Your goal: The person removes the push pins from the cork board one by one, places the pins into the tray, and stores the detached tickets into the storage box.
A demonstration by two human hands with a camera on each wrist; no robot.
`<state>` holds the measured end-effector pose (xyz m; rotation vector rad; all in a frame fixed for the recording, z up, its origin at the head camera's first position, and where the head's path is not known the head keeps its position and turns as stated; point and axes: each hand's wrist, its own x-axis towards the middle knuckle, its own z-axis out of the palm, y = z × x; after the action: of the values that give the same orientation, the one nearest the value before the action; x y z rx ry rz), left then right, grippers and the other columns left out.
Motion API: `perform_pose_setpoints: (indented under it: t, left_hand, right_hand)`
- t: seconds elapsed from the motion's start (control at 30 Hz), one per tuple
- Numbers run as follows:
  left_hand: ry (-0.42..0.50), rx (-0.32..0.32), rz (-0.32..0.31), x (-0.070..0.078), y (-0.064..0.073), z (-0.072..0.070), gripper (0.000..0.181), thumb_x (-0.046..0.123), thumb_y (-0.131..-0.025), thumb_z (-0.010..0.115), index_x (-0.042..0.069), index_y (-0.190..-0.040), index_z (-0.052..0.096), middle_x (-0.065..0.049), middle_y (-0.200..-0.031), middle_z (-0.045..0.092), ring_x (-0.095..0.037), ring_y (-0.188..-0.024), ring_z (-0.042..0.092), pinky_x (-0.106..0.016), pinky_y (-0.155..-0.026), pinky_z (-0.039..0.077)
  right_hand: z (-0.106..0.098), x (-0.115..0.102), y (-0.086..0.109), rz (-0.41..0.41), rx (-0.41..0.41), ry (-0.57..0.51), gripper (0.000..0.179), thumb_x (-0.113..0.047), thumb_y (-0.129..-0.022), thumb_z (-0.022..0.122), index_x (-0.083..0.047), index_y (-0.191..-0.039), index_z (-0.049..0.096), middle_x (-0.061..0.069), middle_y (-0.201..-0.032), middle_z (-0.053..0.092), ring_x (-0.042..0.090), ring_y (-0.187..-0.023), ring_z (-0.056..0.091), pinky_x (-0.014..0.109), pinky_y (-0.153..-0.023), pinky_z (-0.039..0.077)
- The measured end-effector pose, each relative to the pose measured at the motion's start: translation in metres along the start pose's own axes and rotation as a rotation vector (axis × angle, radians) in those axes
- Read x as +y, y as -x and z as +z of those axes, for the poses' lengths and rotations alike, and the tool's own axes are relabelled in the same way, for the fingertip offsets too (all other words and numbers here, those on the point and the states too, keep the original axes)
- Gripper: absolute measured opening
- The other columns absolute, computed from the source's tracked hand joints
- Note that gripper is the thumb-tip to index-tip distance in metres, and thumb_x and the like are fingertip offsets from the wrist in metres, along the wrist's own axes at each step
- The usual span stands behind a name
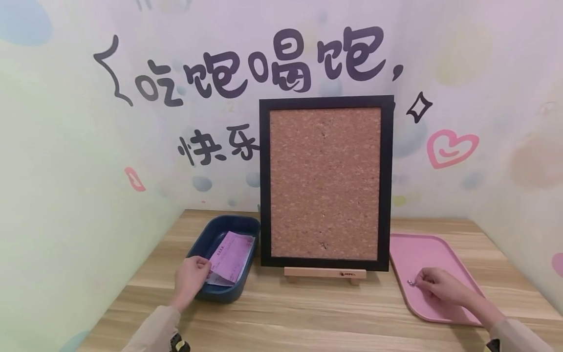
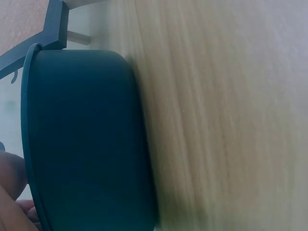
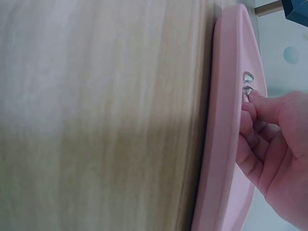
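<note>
At the left, a dark blue bin (image 1: pixel 226 295) holds purple printed paper slips (image 1: pixel 233 254). My left hand (image 1: pixel 192 278) reaches over its near-left rim and pinches the edge of the top slip between thumb and fingers. In the left wrist view the bin's wall (image 2: pixel 91 139) hides most of that hand. On the right, my right hand (image 1: pixel 444 288) is low over a pink tray (image 1: pixel 433 249). Its thumb and finger pinch a small shiny pin (image 3: pixel 247 90), with a second shiny piece (image 3: pixel 248 78) beside it; their exact shape is too small to tell.
Between bin and tray, a black-framed cork board (image 1: pixel 325 186) stands upright on a small wooden easel (image 1: pixel 325 273). All stand on a wood-grain table (image 1: pixel 281 318). A wall with painted lettering (image 1: pixel 290 61) rises close behind.
</note>
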<state>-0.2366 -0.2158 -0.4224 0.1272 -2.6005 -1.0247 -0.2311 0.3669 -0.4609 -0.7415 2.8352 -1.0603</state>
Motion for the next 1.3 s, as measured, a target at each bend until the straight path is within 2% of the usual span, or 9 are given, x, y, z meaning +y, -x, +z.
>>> perform_pose_setpoints:
  t: [0.2, 0.33, 0.7, 0.97, 1.07, 1.23, 1.3]
  left_hand:
    - [-0.020, -0.027, 0.037, -0.001, 0.000, 0.003, 0.011, 0.003, -0.078, 0.059, -0.007, -0.076, 0.063, -0.011, -0.063, 0.066, -0.015, -0.052, 0.060, -0.024, -0.050, 0.043]
    - [-0.047, -0.031, 0.058, -0.002, 0.000, 0.004, 0.011, 0.003, -0.077, 0.061, -0.007, -0.075, 0.063, -0.012, -0.064, 0.066, -0.016, -0.053, 0.060, -0.027, -0.051, 0.045]
    - [-0.155, -0.074, 0.040, -0.001, -0.002, 0.004, 0.015, 0.011, -0.077, 0.067, -0.004, -0.074, 0.065, -0.012, -0.068, 0.066, -0.021, -0.061, 0.060, -0.037, -0.059, 0.046]
    - [-0.159, -0.088, 0.032, -0.001, -0.003, 0.004, 0.016, 0.010, -0.077, 0.066, -0.006, -0.075, 0.064, -0.013, -0.068, 0.065, -0.020, -0.059, 0.057, -0.035, -0.056, 0.047]
    - [-0.146, -0.086, 0.027, -0.001, -0.004, 0.003, 0.016, 0.010, -0.077, 0.066, -0.005, -0.075, 0.065, -0.012, -0.068, 0.065, -0.018, -0.058, 0.056, -0.033, -0.054, 0.047]
    - [-0.148, -0.075, 0.048, -0.001, -0.007, -0.001, 0.015, 0.010, -0.077, 0.065, -0.005, -0.073, 0.064, -0.011, -0.066, 0.064, -0.019, -0.057, 0.055, -0.031, -0.052, 0.045]
    - [-0.163, -0.066, 0.059, -0.001, -0.008, -0.003, 0.016, 0.011, -0.077, 0.066, -0.004, -0.072, 0.064, -0.012, -0.066, 0.064, -0.020, -0.058, 0.056, -0.032, -0.053, 0.045]
  right_hand:
    - [-0.001, 0.001, 0.002, 0.037, -0.012, -0.019, 0.007, -0.002, -0.088, 0.053, 0.000, -0.082, 0.057, -0.006, -0.058, 0.050, -0.001, -0.047, 0.045, 0.021, -0.040, 0.041]
    - [0.000, 0.003, 0.002, 0.034, -0.008, -0.024, 0.007, -0.001, -0.087, 0.053, 0.001, -0.083, 0.057, -0.007, -0.057, 0.049, -0.001, -0.047, 0.045, 0.021, -0.039, 0.041]
    - [0.000, 0.006, 0.004, 0.036, 0.002, -0.029, 0.007, -0.003, -0.088, 0.053, 0.000, -0.082, 0.056, -0.008, -0.057, 0.050, -0.001, -0.046, 0.045, 0.022, -0.039, 0.041]
    - [-0.002, 0.005, 0.005, 0.031, 0.014, -0.010, 0.007, -0.003, -0.089, 0.053, 0.000, -0.083, 0.056, -0.007, -0.058, 0.050, -0.001, -0.047, 0.045, 0.023, -0.040, 0.041]
    - [-0.004, 0.005, 0.004, 0.026, 0.043, 0.022, 0.005, -0.001, -0.087, 0.054, -0.001, -0.082, 0.056, -0.007, -0.059, 0.050, -0.001, -0.047, 0.045, 0.022, -0.040, 0.041]
    - [-0.010, 0.004, 0.002, 0.025, 0.089, 0.061, 0.004, 0.002, -0.084, 0.054, 0.000, -0.081, 0.055, -0.006, -0.059, 0.049, -0.001, -0.044, 0.043, 0.021, -0.038, 0.039]
    - [-0.013, 0.004, 0.001, 0.033, 0.084, 0.056, 0.004, 0.002, -0.085, 0.054, 0.000, -0.082, 0.055, -0.005, -0.058, 0.049, 0.000, -0.043, 0.043, 0.021, -0.037, 0.039]
